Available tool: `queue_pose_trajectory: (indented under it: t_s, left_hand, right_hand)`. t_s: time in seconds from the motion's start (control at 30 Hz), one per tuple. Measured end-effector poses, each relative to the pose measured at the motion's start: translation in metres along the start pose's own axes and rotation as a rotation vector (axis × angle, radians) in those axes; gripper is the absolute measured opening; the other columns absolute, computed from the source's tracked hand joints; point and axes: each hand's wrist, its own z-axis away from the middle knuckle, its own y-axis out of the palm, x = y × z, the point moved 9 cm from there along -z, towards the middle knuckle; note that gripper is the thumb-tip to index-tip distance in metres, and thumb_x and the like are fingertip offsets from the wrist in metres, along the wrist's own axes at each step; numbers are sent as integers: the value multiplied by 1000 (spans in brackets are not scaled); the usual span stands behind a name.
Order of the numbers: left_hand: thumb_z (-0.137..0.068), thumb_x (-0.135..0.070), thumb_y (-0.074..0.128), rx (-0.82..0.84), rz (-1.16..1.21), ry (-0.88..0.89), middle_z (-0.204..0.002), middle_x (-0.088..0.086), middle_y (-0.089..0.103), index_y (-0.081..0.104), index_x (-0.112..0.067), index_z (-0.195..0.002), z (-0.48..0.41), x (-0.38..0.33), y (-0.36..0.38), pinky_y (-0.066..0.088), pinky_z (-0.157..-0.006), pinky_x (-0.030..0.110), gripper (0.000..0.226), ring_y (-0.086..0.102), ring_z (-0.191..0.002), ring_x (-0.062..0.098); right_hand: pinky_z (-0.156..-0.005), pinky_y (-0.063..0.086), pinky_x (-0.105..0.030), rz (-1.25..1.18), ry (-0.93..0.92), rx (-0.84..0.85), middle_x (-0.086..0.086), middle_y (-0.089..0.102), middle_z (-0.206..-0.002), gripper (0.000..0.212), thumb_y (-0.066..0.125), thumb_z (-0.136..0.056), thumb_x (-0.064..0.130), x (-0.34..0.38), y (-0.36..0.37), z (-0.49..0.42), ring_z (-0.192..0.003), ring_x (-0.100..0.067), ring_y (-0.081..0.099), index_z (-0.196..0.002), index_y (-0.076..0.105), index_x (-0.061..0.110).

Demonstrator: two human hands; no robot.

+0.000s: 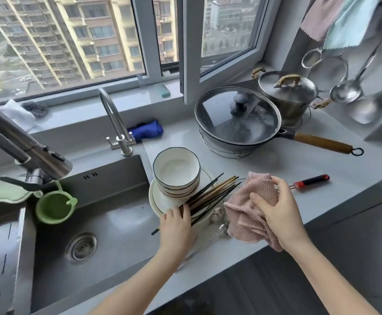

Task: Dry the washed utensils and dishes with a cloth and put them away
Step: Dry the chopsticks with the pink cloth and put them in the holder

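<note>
My left hand curls its fingers around a loose bundle of chopsticks, near their lower ends. They lie across a plate at the sink-side edge of the counter. I judge them light, stiff and slippery when wet, best gripped mid-length. My right hand clutches the soft pink cloth, just beside their tips.

A pale grey stone table is fitted with a steel sink in its left part. A white dark-rimmed plate is set at the sink's edge, with metal spoons just beside it. A round wire stand is placed farther back, and a lidded steel pot is seen behind it. A red-and-black tool handle is laid to the right, and a crumpled blue cloth by the curved steel tap.
</note>
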Motion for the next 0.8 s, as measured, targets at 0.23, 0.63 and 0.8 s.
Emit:
queue_pose_trajectory:
  t_s: [0.23,0.63,0.8]
  left_hand:
    - [-45,-8,69,-65,-202,121,-68,11,58,70,2,-107,-2,-13,2,47,-54,33,63,56,-59,27]
    - [-23,-5,79,-3,-188,228,-65,12,55,55,8,-99,-4,-21,11,37,-39,22,81,50,-50,23]
    - [-55,5,64,78,-170,218,-91,14,58,54,4,-110,7,-30,-8,40,-59,27,56,59,-77,26]
  right_hand:
    - [-79,48,-15,1,18,18,2,63,-107,39,67,-85,10,-19,5,1,-95,-4,61,-117,48,23]
    - [-94,48,-34,19,-15,53,1,62,-113,39,67,-85,11,-22,12,6,-105,-16,60,-117,48,25]
    - [-90,51,-34,-29,16,7,-1,65,-109,32,66,-87,13,-29,3,7,-101,-15,62,-116,54,17]
